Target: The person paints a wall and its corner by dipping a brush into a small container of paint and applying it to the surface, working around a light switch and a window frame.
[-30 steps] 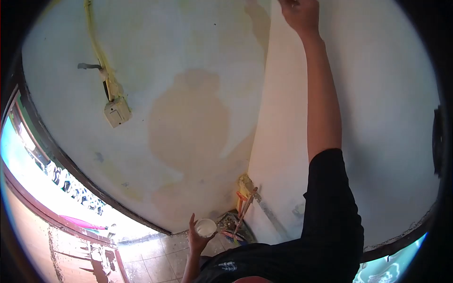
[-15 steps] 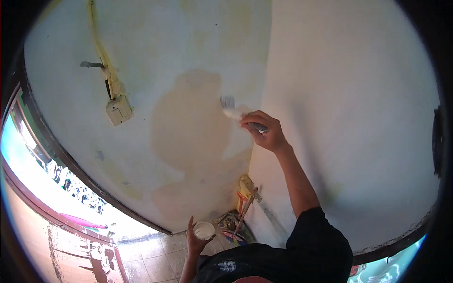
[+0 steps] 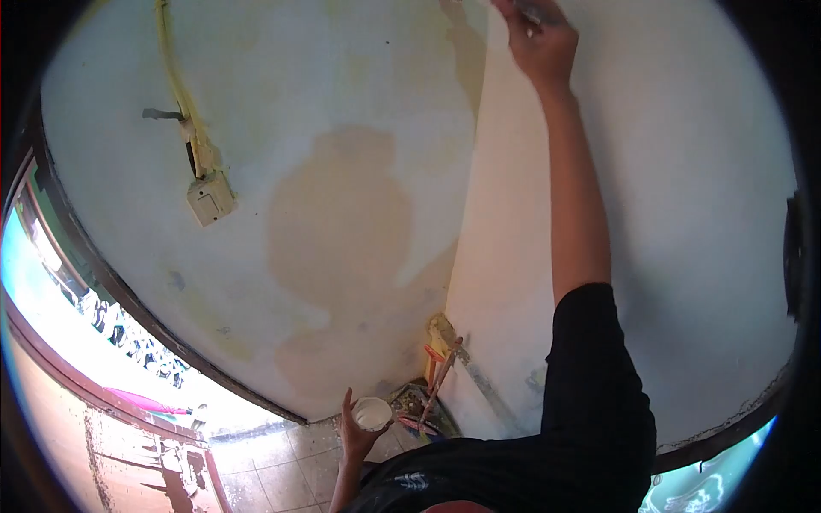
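High at the top edge, my right hand (image 3: 545,50) is closed round the dark handle of a paintbrush (image 3: 528,10); the bristles are mostly cut off by the frame. It is raised by the corner where the bluish wall (image 3: 342,68) meets the white wall (image 3: 684,171). Low in the view, my left hand (image 3: 357,439) grips a small white tub (image 3: 373,414) with white paint in it, its opening facing up. The shadow of my head and arm falls on the bluish wall.
A switch box (image 3: 210,201) with a yellow conduit (image 3: 174,77) is fixed to the left wall. Long-handled tools (image 3: 440,376) lean in the floor corner beside a container (image 3: 419,406). A bright doorway opens at the left above the tiled floor (image 3: 286,479).
My right hand has swept upward with the paintbrush, from the middle of the corner to the top edge, and the arm is stretched out. My left hand and the tub stay nearly still.
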Motion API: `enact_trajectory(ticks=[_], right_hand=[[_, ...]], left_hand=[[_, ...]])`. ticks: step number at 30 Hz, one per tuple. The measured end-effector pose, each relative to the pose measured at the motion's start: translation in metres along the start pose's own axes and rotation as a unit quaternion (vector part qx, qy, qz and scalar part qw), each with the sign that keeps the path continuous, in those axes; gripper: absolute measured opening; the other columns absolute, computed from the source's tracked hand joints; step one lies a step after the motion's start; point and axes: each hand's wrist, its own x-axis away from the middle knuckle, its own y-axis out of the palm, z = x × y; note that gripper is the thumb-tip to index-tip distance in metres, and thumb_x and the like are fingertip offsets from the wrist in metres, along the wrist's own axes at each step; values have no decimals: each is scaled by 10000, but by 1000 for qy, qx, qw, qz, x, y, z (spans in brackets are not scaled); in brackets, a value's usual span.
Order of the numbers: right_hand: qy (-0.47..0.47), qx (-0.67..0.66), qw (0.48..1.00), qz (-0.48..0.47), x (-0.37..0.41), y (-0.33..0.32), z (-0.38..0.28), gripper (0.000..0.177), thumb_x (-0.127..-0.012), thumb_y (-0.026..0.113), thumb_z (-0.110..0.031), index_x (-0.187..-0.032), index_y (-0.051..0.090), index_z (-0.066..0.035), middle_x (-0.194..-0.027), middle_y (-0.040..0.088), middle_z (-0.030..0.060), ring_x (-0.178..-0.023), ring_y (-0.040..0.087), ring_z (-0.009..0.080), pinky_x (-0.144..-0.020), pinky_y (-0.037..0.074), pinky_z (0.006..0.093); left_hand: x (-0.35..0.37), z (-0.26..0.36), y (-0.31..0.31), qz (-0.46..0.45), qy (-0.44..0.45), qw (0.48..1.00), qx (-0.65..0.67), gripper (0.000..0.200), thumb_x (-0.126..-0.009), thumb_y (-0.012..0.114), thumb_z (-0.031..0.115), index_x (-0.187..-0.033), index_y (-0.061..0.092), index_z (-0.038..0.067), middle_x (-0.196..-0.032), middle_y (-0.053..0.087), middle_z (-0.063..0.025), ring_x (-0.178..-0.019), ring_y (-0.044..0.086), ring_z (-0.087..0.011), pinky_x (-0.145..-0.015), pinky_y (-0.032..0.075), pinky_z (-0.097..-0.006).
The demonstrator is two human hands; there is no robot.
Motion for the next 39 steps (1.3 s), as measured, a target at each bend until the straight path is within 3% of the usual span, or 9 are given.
enact_trajectory(ticks=[2, 9, 13, 15, 19, 21, 24, 30, 39], right_hand=[[-1, -75, 997, -5, 58, 14, 13, 101, -979, 795, -49, -1076, 811, -73, -1073, 819, 53, -1008, 779, 164, -912, 617, 312], [171, -79, 975, -117, 301, -7, -64, 210, -934, 802, 2, -1114, 807, -105, -1152, 779, 126, -1090, 772, 279, -946, 622, 370], [276, -169, 933, -156, 342, -33, -123, 158, -986, 794, -28, -1142, 774, -23, -1082, 768, 120, -1017, 756, 193, -897, 596, 309], [417, -252, 862, -139, 381, -40, -147, 147, -991, 802, -38, -1121, 755, 11, -1057, 762, 107, -971, 738, 169, -889, 582, 300], [538, -316, 766, -154, 429, -54, -231, 139, -1020, 792, -111, -1020, 725, 10, -1046, 741, 70, -953, 702, 154, -809, 582, 332], [609, -312, 704, -191, 457, -59, -264, 280, -1073, 733, -245, -1111, 705, 31, -1079, 719, 101, -1002, 717, 193, -804, 671, 346], [747, -285, 585, -133, 487, -58, -305, 335, -1057, 754, -238, -1193, 650, 50, -1177, 682, 103, -1098, 702, 229, -821, 701, 404], [612, -364, 617, -336, 536, -41, -319, 301, -1024, 789, -166, -1158, 643, 61, -1145, 684, 113, -1054, 680, 202, -881, 615, 362], [567, -516, 493, -410, 506, 20, -355, 180, -1016, 784, -110, -1070, 705, 42, -1043, 718, 98, -962, 699, 186, -842, 624, 358]], left_hand=[[1, 5, -1, -4, 7, 1000, -4, 1405, -574, 1099, 368, -1704, 291, 154, -1351, 678, -226, -1242, 693, -390, -1043, 579, -520], [-3, 6, -5, -15, 18, 1000, -15, 1392, -598, 1091, 334, -1710, 276, 148, -1347, 694, -219, -1235, 707, -385, -1034, 586, -525], [-14, 21, -5, -41, 19, 999, 9, 1388, -617, 1086, 323, -1714, 254, 145, -1347, 696, -217, -1258, 700, -381, -1052, 580, -520], [-15, 32, -5, -58, 8, 998, 3, 1371, -652, 1072, 308, -1720, 229, 142, -1357, 697, -217, -1278, 693, -375, -1071, 574, -505], [-18, 6, -4, -51, 48, 995, 75, 1373, -689, 1053, 316, -1735, 180, 145, -1409, 674, -225, -1306, 675, -390, -1100, 553, -503], [-15, 5, -9, -40, 32, 996, 73, 1379, -700, 1041, 331, -1743, 156, 152, -1475, 626, -242, -1343, 647, -409, -1123, 533, -511], [1, 4, -19, -4, 8, 998, 69, 1378, -714, 1026, 351, -1750, 136, 162, -1542, 570, -261, -1382, 614, -433, -1137, 516, -526], [41, -5, -35, 30, 25, 999, -4, 1386, -724, 1016, 383, -1757, 121, 157, -1618, 502, -283, -1446, 549, -472, -1169, 490, -547], [85, -4, -71, 165, -54, 985, -23, 1370, -727, 1017, 379, -1760, 146, 156, -1536, 580, -275, -1406, 586, -466, -1146, 512, -534]])
